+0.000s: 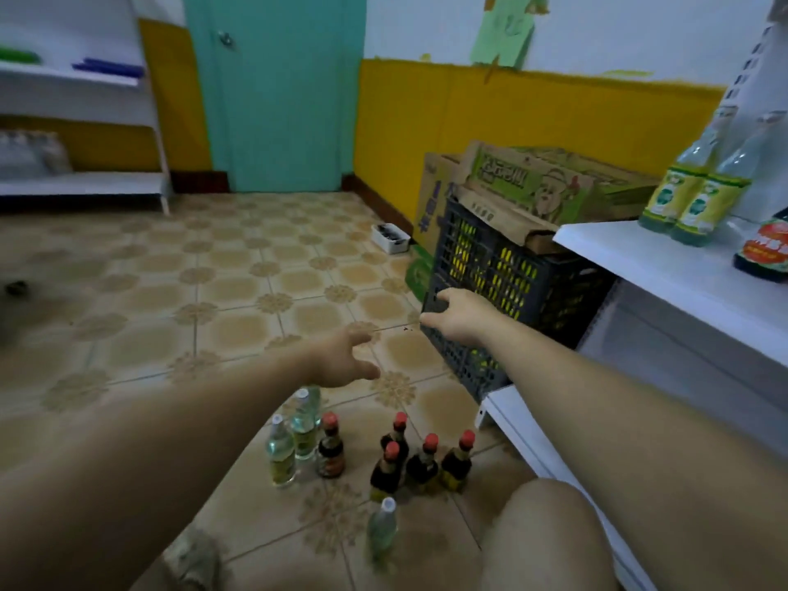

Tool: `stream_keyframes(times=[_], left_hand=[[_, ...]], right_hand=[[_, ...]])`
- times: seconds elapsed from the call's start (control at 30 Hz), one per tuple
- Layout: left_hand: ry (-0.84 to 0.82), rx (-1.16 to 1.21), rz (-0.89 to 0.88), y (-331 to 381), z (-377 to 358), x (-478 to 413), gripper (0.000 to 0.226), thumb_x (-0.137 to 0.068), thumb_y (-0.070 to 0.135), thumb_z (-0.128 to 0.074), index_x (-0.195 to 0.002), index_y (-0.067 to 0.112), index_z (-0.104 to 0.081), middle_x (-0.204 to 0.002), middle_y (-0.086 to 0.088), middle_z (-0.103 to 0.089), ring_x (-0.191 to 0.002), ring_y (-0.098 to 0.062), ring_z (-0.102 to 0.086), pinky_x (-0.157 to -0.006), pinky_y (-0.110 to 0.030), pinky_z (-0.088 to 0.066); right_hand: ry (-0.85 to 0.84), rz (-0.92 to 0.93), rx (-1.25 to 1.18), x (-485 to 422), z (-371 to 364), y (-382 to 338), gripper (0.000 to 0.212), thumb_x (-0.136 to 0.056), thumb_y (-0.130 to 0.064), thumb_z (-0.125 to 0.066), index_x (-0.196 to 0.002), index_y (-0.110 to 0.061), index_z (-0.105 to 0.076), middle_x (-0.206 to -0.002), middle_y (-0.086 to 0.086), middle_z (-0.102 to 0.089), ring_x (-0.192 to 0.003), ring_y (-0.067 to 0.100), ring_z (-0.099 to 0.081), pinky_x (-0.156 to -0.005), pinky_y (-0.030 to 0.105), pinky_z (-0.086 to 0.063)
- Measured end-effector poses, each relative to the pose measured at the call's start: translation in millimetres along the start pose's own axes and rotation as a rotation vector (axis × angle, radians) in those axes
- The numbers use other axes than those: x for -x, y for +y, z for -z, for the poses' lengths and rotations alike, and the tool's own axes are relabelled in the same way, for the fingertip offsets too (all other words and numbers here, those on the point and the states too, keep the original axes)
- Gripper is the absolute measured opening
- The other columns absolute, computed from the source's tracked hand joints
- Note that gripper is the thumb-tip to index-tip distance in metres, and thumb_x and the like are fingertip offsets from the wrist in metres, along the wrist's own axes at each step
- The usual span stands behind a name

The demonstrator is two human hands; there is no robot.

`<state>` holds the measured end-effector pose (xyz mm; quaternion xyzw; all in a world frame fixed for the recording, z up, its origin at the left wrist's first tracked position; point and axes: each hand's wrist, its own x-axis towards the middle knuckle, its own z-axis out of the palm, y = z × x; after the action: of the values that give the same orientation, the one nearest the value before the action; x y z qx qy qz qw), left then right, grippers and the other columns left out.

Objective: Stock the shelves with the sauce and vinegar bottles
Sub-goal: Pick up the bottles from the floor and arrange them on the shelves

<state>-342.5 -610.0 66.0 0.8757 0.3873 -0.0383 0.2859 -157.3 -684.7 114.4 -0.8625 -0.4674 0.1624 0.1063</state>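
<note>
L hand (345,360): held over the floor (170,292) w/ fingers spread, nothing gripped. Below it, three clear vinegar bottles (281,454) are grouped on the tiles, w/ five red-capped sauce bottles (424,460) just to their right. One more clear bottle (383,526) is stood apart, nearer the camera. R hand (456,313): clamped on the near corner of the dark crate (511,266), which is tilted. Cardboard boxes (533,181) are stacked on the crate. Near the front edge of the white shelf (618,249), two labelled vinegar bottles (703,202) & one dark sauce bottle (763,249) are stood upright.
</note>
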Motion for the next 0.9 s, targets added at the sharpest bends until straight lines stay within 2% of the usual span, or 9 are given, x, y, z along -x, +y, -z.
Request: stream_keyframes(times=[0.23,0.33,0.4,0.5,0.57,0.6,0.77,0.83,0.9], left_hand=[[-0.11,0.086,0.217,-95,-64,-5,0.076,-0.085,0.049,-0.058,-0.148,0.025,-0.023,-0.152,-0.006,-0.029,-0.134,-0.025,-0.036,-0.099,-0.03,-0.033],[-0.179,0.067,0.22,-115,-96,-8,0.076,-0.084,0.049,-0.06,-0.147,0.027,-0.025,-0.148,-0.005,-0.036,-0.13,-0.026,-0.04,-0.092,-0.027,-0.033],[-0.24,0.059,0.239,-124,-122,-19,0.076,-0.084,0.046,-0.061,-0.147,0.026,-0.025,-0.149,-0.006,-0.036,-0.131,-0.026,-0.039,-0.097,-0.029,-0.034],[-0.332,0.052,0.26,-129,-165,-37,0.078,-0.083,0.044,-0.062,-0.148,0.025,-0.023,-0.152,-0.006,-0.03,-0.135,-0.025,-0.033,-0.105,-0.032,-0.031],[-0.378,0.01,0.239,-129,-191,-53,0.079,-0.083,0.045,-0.061,-0.148,0.023,-0.023,-0.153,-0.006,-0.029,-0.137,-0.026,-0.03,-0.109,-0.033,-0.029],[-0.403,0.001,0.226,-128,-203,-61,0.079,-0.083,0.045,-0.061,-0.148,0.022,-0.024,-0.153,-0.006,-0.028,-0.138,-0.026,-0.028,-0.11,-0.033,-0.027],[-0.552,0.031,0.222,-132,-254,-94,0.077,-0.085,0.038,-0.061,-0.148,0.02,-0.021,-0.153,-0.007,-0.027,-0.138,-0.025,-0.03,-0.108,-0.031,-0.029],[-0.595,0.027,0.227,-136,-266,-105,0.076,-0.087,0.036,-0.06,-0.149,0.019,-0.02,-0.153,-0.008,-0.026,-0.137,-0.026,-0.03,-0.107,-0.032,-0.03],[-0.622,0.028,0.234,-138,-272,-113,0.076,-0.087,0.036,-0.06,-0.149,0.019,-0.02,-0.153,-0.009,-0.026,-0.138,-0.026,-0.029,-0.108,-0.032,-0.03]], right_hand=[[-0.259,0.077,-0.059,-46,-123,-27,0.071,-0.09,-0.049,-0.055,-0.15,-0.02,-0.027,-0.155,0.004,-0.029,-0.134,0.028,-0.038,-0.094,0.034,-0.041],[-0.339,0.051,-0.079,-46,-170,-14,0.069,-0.09,-0.048,-0.055,-0.148,-0.021,-0.031,-0.154,0.004,-0.033,-0.126,0.025,-0.046,-0.089,0.031,-0.04],[-0.415,0.046,-0.054,-50,-200,0,0.068,-0.091,-0.049,-0.054,-0.148,-0.02,-0.03,-0.151,0.007,-0.036,-0.11,0.023,-0.054,-0.085,0.031,-0.045],[-0.516,0.022,-0.011,-50,-238,27,0.067,-0.093,-0.047,-0.052,-0.148,-0.016,-0.03,-0.15,0.01,-0.038,-0.126,0.03,-0.045,-0.093,0.031,-0.04],[-0.554,-0.024,-0.014,-50,-260,45,0.065,-0.093,-0.044,-0.053,-0.146,-0.012,-0.033,-0.146,0.011,-0.042,-0.125,0.03,-0.046,-0.09,0.029,-0.04],[-0.584,-0.049,-0.026,-51,-270,54,0.065,-0.093,-0.043,-0.055,-0.146,-0.012,-0.033,-0.147,0.011,-0.041,-0.125,0.03,-0.046,-0.093,0.031,-0.042],[-0.84,-0.095,-0.029,-44,-327,98,0.083,-0.085,-0.031,-0.069,-0.152,-0.027,-0.019,-0.156,0.01,-0.017,-0.136,0.031,-0.032,-0.104,0.034,-0.036],[-0.818,-0.06,0.025,-42,-347,111,0.077,-0.086,-0.028,-0.069,-0.15,-0.025,-0.026,-0.152,0.01,-0.025,-0.133,0.03,-0.036,-0.105,0.034,-0.037],[-0.724,0.059,0.108,-42,-359,118,0.057,-0.09,-0.026,-0.062,-0.142,-0.022,-0.041,-0.143,0.008,-0.042,-0.125,0.029,-0.044,-0.101,0.037,-0.041]])
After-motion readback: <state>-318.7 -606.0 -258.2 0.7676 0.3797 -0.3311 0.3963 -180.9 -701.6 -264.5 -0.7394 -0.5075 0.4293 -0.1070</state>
